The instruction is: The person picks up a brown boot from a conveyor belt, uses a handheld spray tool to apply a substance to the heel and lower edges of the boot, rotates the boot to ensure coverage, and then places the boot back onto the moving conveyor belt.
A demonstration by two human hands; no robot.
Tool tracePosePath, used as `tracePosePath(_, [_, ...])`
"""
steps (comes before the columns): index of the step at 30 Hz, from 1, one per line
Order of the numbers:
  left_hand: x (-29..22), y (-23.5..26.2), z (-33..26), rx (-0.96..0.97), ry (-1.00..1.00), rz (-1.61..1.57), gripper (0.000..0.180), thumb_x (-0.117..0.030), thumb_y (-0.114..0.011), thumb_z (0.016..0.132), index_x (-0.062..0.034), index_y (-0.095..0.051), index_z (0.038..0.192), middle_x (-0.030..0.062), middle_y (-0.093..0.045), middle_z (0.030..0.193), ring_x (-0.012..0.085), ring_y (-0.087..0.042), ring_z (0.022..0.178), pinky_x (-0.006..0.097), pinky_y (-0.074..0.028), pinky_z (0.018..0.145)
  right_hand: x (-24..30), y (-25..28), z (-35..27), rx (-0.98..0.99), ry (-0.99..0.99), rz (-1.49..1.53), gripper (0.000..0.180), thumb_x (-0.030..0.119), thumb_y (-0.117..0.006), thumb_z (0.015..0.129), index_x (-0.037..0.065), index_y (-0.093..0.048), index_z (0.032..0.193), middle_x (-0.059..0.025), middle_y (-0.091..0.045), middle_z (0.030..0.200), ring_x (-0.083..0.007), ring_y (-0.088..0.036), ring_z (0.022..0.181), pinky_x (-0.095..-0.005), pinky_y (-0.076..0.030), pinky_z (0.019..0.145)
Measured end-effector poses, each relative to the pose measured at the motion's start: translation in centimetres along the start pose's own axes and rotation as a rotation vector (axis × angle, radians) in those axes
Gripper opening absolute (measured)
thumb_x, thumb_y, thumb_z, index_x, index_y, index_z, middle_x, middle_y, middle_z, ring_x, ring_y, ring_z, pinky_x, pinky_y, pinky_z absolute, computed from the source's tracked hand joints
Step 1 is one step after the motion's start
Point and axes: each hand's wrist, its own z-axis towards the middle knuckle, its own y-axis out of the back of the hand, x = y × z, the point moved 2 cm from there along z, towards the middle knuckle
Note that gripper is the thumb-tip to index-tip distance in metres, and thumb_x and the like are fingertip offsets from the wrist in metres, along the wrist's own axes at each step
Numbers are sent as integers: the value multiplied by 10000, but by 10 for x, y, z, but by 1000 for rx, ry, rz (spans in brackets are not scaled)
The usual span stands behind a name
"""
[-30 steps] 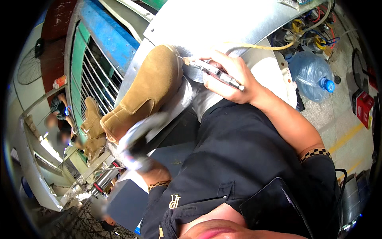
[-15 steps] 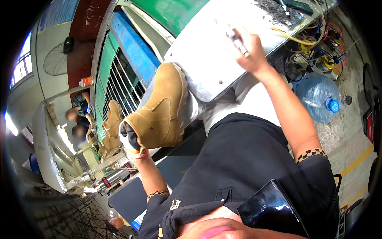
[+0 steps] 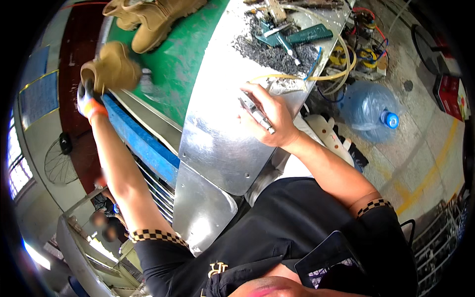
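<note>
At ten o'clock, one tan boot is beside the green tabletop, its collar clamped in the gloved left hand's fingers. The right hand closes its fingers around one silver pen-shaped tool. At eleven o'clock lie seemingly two more tan boots. Toward one, a yellowish hose crosses before dark shavings; toward three, one blue-capped bottle.

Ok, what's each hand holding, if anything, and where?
Left hand: tan ankle boot, by its collar. Right hand: silver pen-shaped tool, by its barrel.
</note>
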Motion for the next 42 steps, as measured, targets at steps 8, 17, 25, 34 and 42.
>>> tracePosePath(8, [79,-21,8,2,-366,680,675,-440,-687,824,-102,-499,1376,212,-553,1316,306,-534,1215,374,-416,1000,-11,-3,-4,43,-143,-2,415,-6,-518,896,-55,-452,1302,-63,-586,872,-118,-598,762,-267,-511,700])
tracePosePath(17, [241,320,-245,110,279,1239,843,-634,-591,817,-26,-461,1386,237,-528,1336,364,-511,1231,405,-381,1054,-7,-9,2,-3,-183,16,375,53,-525,902,-3,-501,1273,-70,-639,878,-137,-626,771,-263,-509,657])
tracePosePath(25, [251,651,-455,-243,1197,1573,1186,-856,-609,581,64,-502,1322,201,-514,1371,341,-517,1235,418,-402,1029,-4,-12,8,-23,-129,-180,449,106,-504,889,-101,-462,1285,-119,-642,841,-178,-599,735,-267,-472,699])
tracePosePath(34, [235,619,-467,-316,978,1610,958,-820,-549,689,-23,-623,1217,199,-637,1191,360,-596,1116,431,-458,951,-14,-7,7,8,-110,-107,360,13,-490,896,-64,-506,1247,-123,-666,848,-187,-633,754,-287,-508,699])
tracePosePath(42, [134,470,-524,-548,425,993,498,-443,-788,726,-12,-714,964,133,-700,967,249,-637,863,361,-501,810,-17,-15,1,34,-43,-30,400,53,-498,930,-70,-455,1308,-111,-652,879,-172,-621,745,-279,-507,703])
